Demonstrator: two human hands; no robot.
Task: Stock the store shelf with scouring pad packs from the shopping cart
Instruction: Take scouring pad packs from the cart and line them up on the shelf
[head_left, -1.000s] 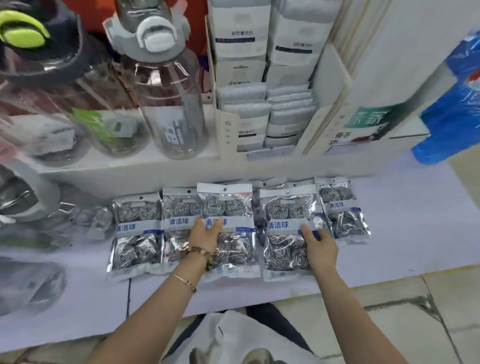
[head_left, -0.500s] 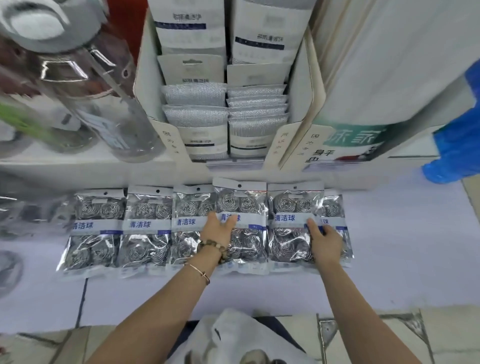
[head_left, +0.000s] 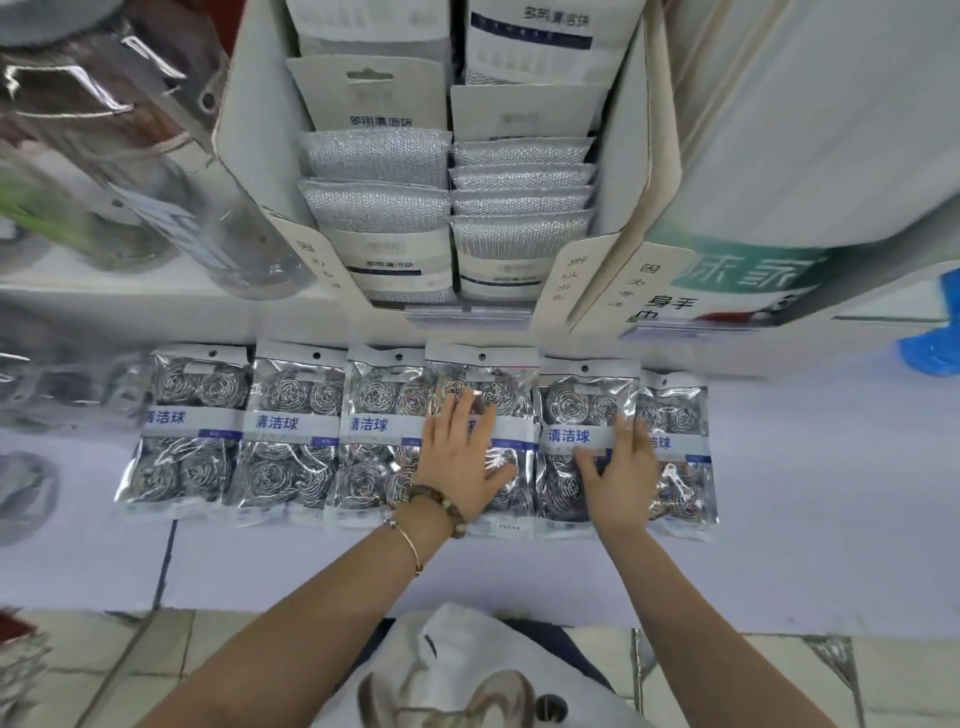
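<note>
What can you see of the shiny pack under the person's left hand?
The pack is a glossy clear bag of coiled metal scouring balls with a white header, hang hole and blue-and-white label band. It lies flat on the white shelf, fourth from the left in its row, the left hand pressing flat on it.

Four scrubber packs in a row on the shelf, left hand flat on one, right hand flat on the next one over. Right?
Wrong count: the head view shows six packs in a row on the shelf, not four. As stated, the left hand lies flat on one, the right hand flat on the next one over.
</note>
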